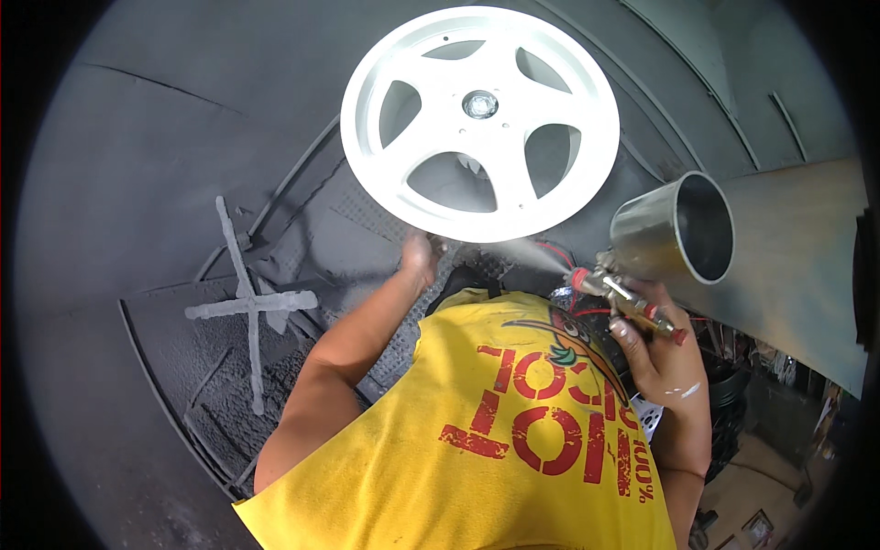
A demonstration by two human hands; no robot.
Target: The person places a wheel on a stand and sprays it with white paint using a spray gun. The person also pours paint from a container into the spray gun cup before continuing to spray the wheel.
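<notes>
A white five-spoke wheel rim (500,151) stands in front of me, with a metal fitting (480,104) at its centre. My right hand (649,344) is closed around a spray gun (625,295) at the lower right of the rim. Its large metal cup (644,236) tilts with the mouth to the right, and a pale mist (532,255) leaves the nozzle toward the rim's lower edge. Just below that edge at the left is my left hand (420,257). Its fingers are partly hidden and blurred, so their grip is unclear.
A grey, paint-crusted cross-shaped stand (252,302) is to my left. Behind it a grey bar (293,179) slants up toward the rim. A red hose (591,312) runs near the gun. Grey walls surround the work, and a tan panel (788,247) stands at the right.
</notes>
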